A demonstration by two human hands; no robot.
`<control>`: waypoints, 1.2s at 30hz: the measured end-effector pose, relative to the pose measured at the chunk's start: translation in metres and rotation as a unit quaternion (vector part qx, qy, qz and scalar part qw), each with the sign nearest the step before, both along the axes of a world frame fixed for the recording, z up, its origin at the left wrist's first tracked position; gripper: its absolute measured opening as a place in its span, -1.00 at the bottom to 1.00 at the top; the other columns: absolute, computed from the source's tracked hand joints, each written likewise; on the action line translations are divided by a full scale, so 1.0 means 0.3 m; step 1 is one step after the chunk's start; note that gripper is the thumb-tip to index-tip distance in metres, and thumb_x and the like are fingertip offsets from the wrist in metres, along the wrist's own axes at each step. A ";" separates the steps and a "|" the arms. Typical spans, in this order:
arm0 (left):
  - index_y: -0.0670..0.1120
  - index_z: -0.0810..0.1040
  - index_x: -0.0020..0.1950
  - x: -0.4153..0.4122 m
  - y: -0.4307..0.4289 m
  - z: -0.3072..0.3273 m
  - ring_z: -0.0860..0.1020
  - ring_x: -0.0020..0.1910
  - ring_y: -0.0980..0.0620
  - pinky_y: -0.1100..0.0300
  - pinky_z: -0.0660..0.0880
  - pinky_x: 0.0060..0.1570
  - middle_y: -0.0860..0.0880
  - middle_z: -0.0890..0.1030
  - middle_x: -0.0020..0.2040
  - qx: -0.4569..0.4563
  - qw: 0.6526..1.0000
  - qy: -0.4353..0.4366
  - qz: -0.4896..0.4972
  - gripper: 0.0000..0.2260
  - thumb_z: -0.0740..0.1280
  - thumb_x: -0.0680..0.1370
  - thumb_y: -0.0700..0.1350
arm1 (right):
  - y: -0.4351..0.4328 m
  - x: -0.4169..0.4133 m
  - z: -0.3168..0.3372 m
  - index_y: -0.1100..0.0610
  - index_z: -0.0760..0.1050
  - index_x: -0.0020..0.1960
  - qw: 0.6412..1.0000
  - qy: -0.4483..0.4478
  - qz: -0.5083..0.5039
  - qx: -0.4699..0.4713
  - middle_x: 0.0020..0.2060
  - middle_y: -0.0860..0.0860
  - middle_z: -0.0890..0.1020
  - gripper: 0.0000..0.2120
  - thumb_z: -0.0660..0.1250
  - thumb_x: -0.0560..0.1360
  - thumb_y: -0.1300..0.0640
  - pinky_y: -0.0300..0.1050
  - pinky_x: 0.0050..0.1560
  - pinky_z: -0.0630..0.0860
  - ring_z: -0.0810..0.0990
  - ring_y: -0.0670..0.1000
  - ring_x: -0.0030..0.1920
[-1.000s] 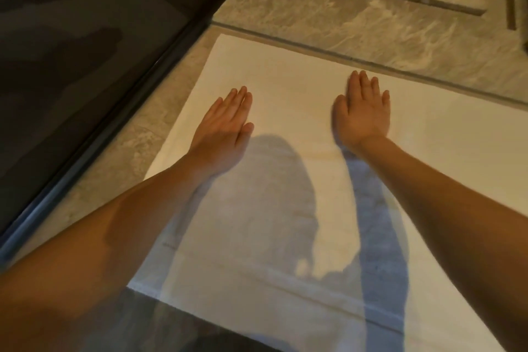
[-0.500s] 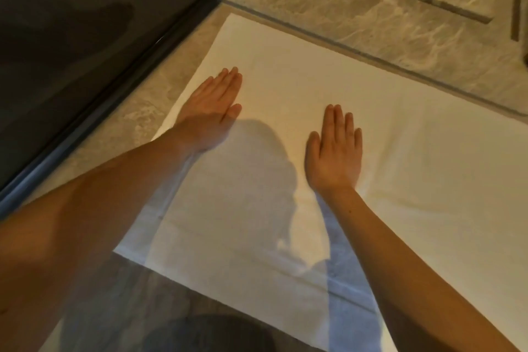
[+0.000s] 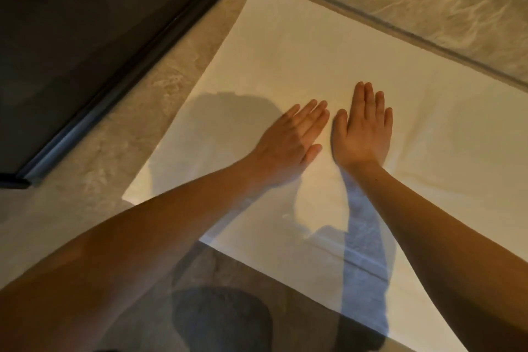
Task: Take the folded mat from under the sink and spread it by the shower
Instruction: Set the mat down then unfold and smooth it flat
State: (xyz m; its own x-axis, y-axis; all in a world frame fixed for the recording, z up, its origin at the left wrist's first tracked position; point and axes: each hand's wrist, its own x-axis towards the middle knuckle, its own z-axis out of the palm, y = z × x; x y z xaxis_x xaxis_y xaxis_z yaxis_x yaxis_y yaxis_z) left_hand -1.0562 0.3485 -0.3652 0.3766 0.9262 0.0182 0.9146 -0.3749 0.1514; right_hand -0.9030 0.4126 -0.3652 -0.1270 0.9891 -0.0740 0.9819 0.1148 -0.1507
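The mat (image 3: 300,46) lies unfolded on the stone floor (image 3: 171,88), one short edge beside the dark shower frame (image 3: 114,88) and its long axis running off to our right. Our left hand (image 3: 291,140) and right hand (image 3: 363,131) press it flat with straight fingers, side by side. The faintly creased stretch lies nearer our right hand.

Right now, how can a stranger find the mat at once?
Start at the dark shower frame on the left. On the marble floor beside it lies the mat, flat under the left hand and right hand. It alone is plain cream-white; the floor around is veined stone.
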 end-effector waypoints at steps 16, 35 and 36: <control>-0.17 -0.10 0.59 -0.442 -0.172 0.009 -0.12 0.58 0.02 0.05 -0.08 0.54 -0.10 -0.07 0.61 -0.033 0.992 0.015 0.125 -0.47 -0.19 0.67 0.06 | -0.036 -0.076 0.060 0.17 -0.07 0.59 1.000 0.002 0.011 -0.008 0.58 0.09 0.02 -0.45 -0.08 0.65 0.01 0.13 0.53 -0.10 -0.05 0.13 0.57; -0.18 -0.05 0.59 -0.435 -0.165 0.022 -0.05 0.58 -0.02 0.03 -0.04 0.54 -0.13 0.00 0.60 -0.046 0.991 -0.004 0.129 -0.48 -0.11 0.67 0.02 | -0.379 -0.147 -0.002 0.12 -0.12 0.59 0.998 0.037 0.045 0.001 0.58 0.04 -0.02 -0.45 -0.14 0.64 0.00 0.07 0.55 -0.12 -0.11 0.07 0.57; -0.17 -0.07 0.59 -0.424 -0.171 0.027 -0.07 0.58 -0.03 0.03 -0.06 0.54 -0.14 -0.01 0.60 -0.052 0.988 -0.003 0.144 -0.47 -0.12 0.67 0.03 | -0.380 -0.151 0.005 0.12 -0.12 0.59 0.998 0.039 0.045 -0.002 0.58 0.05 -0.02 -0.45 -0.13 0.64 0.00 0.06 0.55 -0.12 -0.11 0.07 0.57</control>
State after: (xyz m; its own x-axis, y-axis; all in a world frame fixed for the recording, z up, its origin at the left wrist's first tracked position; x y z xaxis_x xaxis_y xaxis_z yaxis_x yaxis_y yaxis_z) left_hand -1.1833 0.2971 -0.3571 0.0982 0.9918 -0.0813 0.9798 -0.0821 0.1822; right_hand -0.9483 0.2986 -0.3637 -0.2208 0.9732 -0.0637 0.9528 0.2013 -0.2272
